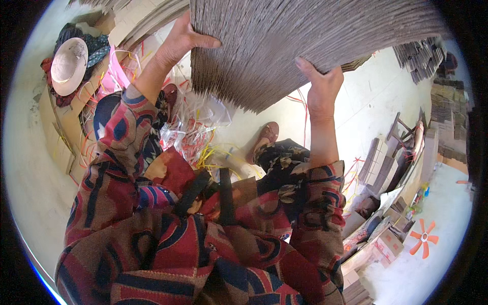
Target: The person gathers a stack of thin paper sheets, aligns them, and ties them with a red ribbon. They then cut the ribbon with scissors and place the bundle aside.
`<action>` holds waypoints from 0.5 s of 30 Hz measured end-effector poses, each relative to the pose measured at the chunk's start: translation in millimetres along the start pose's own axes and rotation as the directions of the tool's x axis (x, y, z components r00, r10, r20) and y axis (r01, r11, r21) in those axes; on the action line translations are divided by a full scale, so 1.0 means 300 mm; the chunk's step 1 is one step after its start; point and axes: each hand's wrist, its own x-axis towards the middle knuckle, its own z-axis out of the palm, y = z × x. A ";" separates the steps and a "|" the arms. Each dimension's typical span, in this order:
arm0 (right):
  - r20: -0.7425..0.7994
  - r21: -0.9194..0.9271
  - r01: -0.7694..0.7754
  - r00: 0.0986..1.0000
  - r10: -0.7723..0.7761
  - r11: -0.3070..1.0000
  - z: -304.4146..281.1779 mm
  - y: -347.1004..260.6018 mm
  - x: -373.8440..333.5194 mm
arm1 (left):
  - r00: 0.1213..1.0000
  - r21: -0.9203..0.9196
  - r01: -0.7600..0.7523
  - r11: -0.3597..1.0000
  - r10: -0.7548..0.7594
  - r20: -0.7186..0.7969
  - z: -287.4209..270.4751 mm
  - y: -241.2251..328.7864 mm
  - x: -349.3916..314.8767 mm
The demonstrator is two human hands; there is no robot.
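Observation:
A thick stack of flat grey-brown cardboard sheets [284, 46] fills the upper middle, its many edges fanned toward me. My left hand [189, 38] grips the stack's left side, with the thumb lying over the near face and the other fingers hidden behind it. Farther right, my right hand [324, 86] clasps the lower right edge, its thumb pressed on the sheets and its fingers out of sight underneath. The stack is held up in front of me above the floor, tilted.
Tangled plastic straps and clear wrap [188, 129] lie around my feet. A pale hat [69, 66] rests on cloth at the left. More cardboard stacks [419, 58] stand at the upper right, with bundled pieces [378, 165] below them. An orange fan [424, 238] is at the lower right.

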 end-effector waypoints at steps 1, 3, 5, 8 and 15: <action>0.003 -0.028 0.010 1.000 -0.010 1.000 0.001 -0.006 -0.020 | 0.999 -0.024 -0.037 0.999 0.038 0.022 -0.008 -0.002 -0.016; -0.014 -0.029 0.018 1.000 -0.019 0.999 0.006 -0.029 -0.046 | 0.991 -0.076 -0.106 0.991 0.112 0.070 -0.019 0.001 -0.031; -0.053 0.027 0.017 0.998 -0.016 0.999 0.020 -0.048 -0.065 | 0.985 -0.062 -0.158 0.986 0.161 0.060 -0.017 0.016 -0.058; -0.062 0.063 -0.040 0.997 0.044 0.997 0.046 -0.054 -0.112 | 0.991 -0.082 -0.115 0.990 0.120 0.054 -0.031 0.001 -0.102; 0.081 -0.017 -0.161 0.983 0.162 0.987 0.036 0.261 -0.305 | 0.987 -0.146 0.100 0.984 -0.080 0.140 -0.083 -0.300 -0.218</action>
